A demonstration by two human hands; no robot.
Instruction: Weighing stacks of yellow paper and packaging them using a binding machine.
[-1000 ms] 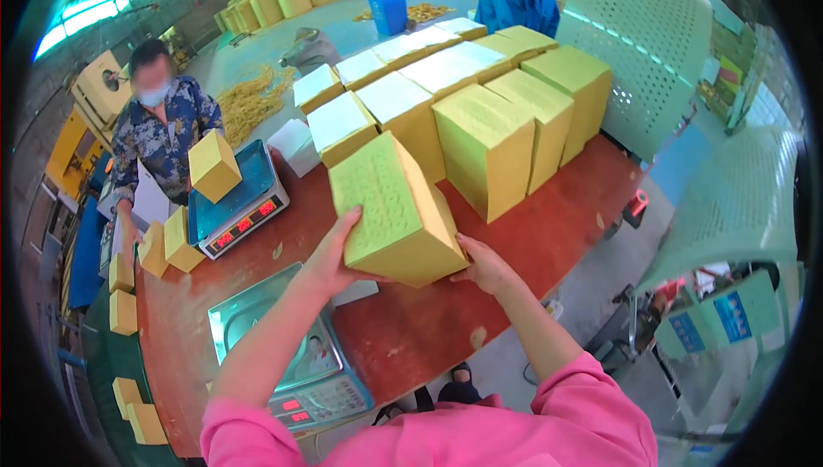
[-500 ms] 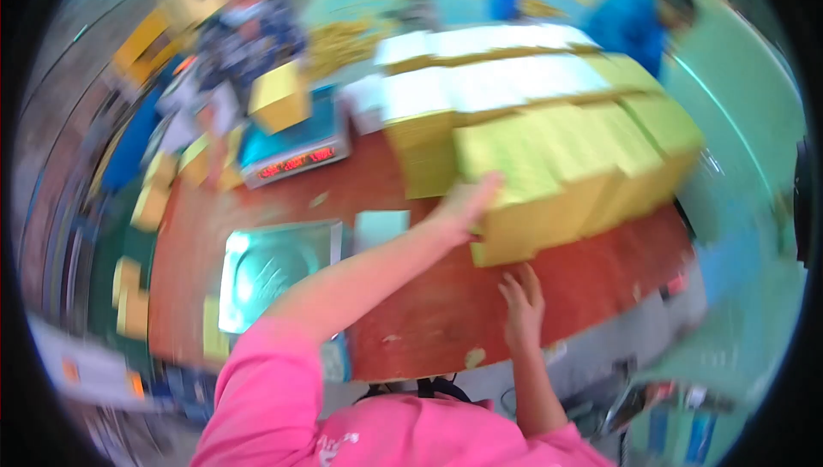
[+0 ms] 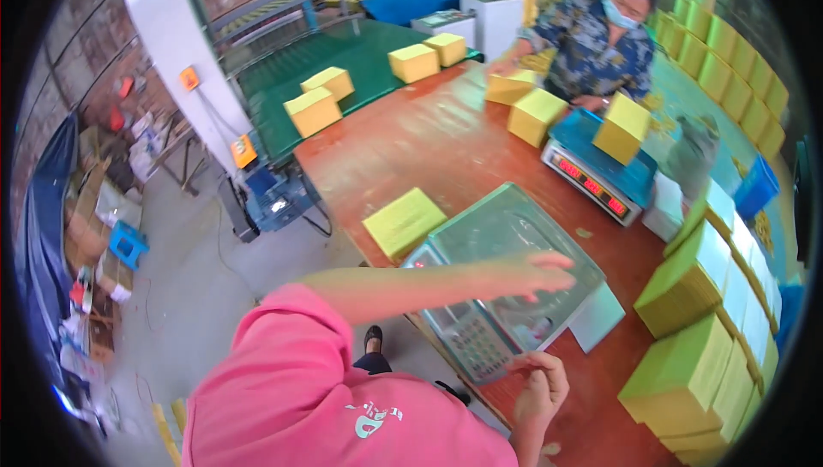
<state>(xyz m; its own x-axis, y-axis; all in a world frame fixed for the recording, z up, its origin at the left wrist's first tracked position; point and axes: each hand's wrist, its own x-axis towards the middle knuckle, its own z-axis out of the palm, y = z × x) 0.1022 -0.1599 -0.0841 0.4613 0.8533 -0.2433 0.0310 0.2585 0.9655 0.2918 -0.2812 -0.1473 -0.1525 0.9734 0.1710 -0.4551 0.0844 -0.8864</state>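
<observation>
My left hand (image 3: 538, 272) reaches out over the clear-covered metal platform of a weighing scale (image 3: 506, 231), fingers apart and holding nothing. My right hand (image 3: 540, 386) is lower, beside the scale's keypad near the table's front edge, also open and empty. A flat yellow box (image 3: 403, 221) lies on the red-brown table (image 3: 429, 141) just left of the scale. Stacked yellow-green boxes (image 3: 694, 330) stand at the right, apart from both hands.
Across the table a co-worker (image 3: 600, 38) stands at a blue scale (image 3: 600, 171) with a yellow box (image 3: 621, 127) on it. More yellow boxes (image 3: 313, 111) ride a green conveyor behind. A white machine column (image 3: 171, 47) stands left.
Both hands held a large yellow box one second ago, then set it against the stack. Now they are empty, and the view has swung left to the scale.
</observation>
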